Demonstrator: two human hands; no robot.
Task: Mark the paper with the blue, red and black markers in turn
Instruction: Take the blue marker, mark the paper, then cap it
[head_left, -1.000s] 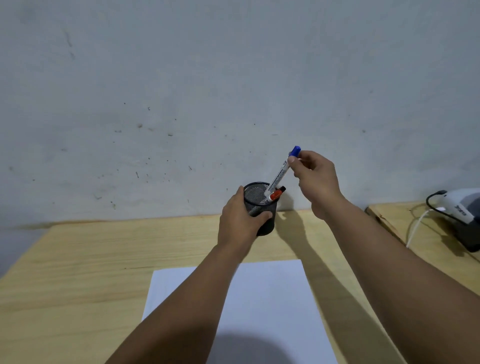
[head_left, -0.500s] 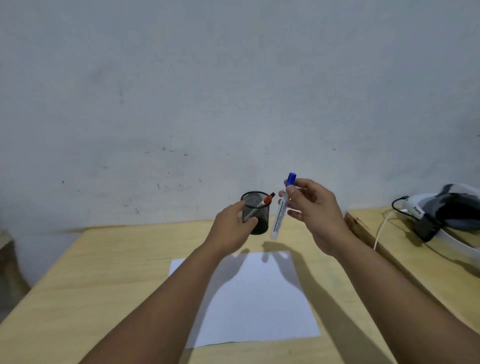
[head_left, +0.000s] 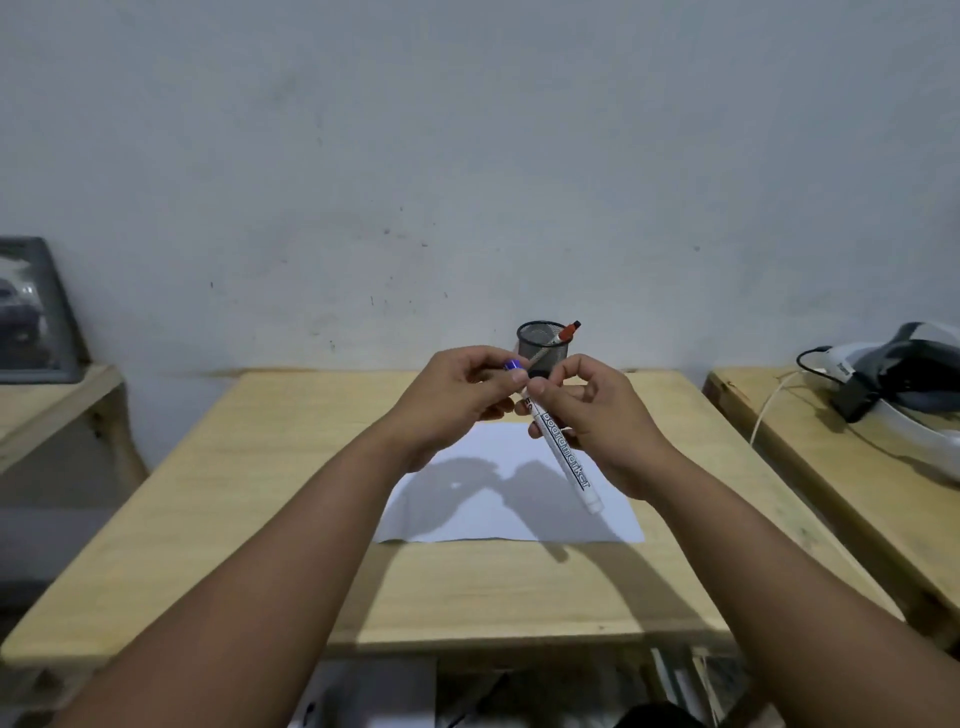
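Both hands hold the blue marker (head_left: 567, 457) above the white paper (head_left: 511, 512) on the wooden table (head_left: 270, 467). My right hand (head_left: 597, 415) grips its white barrel, which slants down to the right. My left hand (head_left: 457, 400) pinches the blue cap (head_left: 511, 364) at the upper end. A black mesh pen cup (head_left: 543, 345) stands at the table's far edge behind my hands, with a red marker (head_left: 566, 331) leaning out of it. No black marker shows.
A second wooden table on the right carries a white and grey device (head_left: 893, 374) with cables. On the left, a lower wooden surface holds a dark framed object (head_left: 31, 312). A plain wall rises close behind the table.
My left hand left the pen cup and came over to the marker's blue cap. My right hand drew the marker back over the paper. The camera view pulled back and down.
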